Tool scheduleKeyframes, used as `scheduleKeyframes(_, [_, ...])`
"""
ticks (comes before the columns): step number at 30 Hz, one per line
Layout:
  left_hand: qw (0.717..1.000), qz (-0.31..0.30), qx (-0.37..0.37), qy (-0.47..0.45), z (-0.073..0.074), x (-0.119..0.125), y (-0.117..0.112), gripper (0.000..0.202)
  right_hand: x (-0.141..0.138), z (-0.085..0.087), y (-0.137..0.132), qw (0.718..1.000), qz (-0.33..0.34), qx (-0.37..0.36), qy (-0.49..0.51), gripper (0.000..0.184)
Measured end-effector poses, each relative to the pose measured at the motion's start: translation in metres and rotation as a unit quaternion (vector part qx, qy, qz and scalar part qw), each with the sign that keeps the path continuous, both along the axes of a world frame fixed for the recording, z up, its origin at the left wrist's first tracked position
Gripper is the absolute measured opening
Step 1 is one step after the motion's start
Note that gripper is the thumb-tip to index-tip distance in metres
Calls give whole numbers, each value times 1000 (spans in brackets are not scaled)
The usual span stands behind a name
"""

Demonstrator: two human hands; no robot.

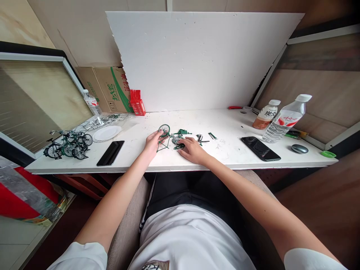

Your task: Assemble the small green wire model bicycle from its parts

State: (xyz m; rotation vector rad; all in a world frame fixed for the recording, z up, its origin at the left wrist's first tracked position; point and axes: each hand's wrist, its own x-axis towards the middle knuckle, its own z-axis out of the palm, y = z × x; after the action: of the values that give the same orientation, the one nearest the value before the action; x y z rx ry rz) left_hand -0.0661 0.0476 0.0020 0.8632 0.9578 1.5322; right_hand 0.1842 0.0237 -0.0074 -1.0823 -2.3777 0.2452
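On the cardboard box (102, 90), large green characters appear to read 北大荒, with smaller lettering under them too fine to make out; red characters running down its right side look like 花生油, and a small framed block of handling signs sits low on the same face. The brown-drink bottle (266, 115) bears a dark 炭, followed by a character resembling 人. Red slanted script on the large water bottle (287, 119) and print on the red carton (137, 102) stay illegible.
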Motion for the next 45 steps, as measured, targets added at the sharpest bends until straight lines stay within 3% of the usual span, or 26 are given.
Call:
scheduleKeyframes(5, [1000,1,1,11,0,0,-1,35,-1,4,-3,999,0,22,35,41])
scheduleKeyframes(12, [1000,-10,5,15,7,2,-9,33,-2,-2,1,1000,-20,6,8,64])
scheduleKeyframes(21, [1000,5,-13,21,9,5,-8,31,-1,0,1,1000,-8,27,2,41])
scheduleKeyframes(26, [1000,7,-18,11,10,5,-9,27,-1,0,-1,1000,0,31,5,38])
scheduleKeyframes(30, [1000,4,-11,1,10,4,-9,25,-3,2,2,998,-35,44,31,37])
scheduleKeyframes(36, [1000,9,-9,-10,8,2,-7,28,-16,20,40,996,-76,52,19,33])
scheduleKeyframes(40, [1000,7,-10,-10,8,2,-7,28,-36,37,68,995,-75,23,-63,25])
scheduleKeyframes(42, [1000,3,-11,-9,9,3,-7,28,-46,44,75,985,-96,-5,-145,22])
scheduleKeyframes(45, [1000,2,-12,-7,9,4,-7,29,-57,51,77,976,-112,-15,-185,24])
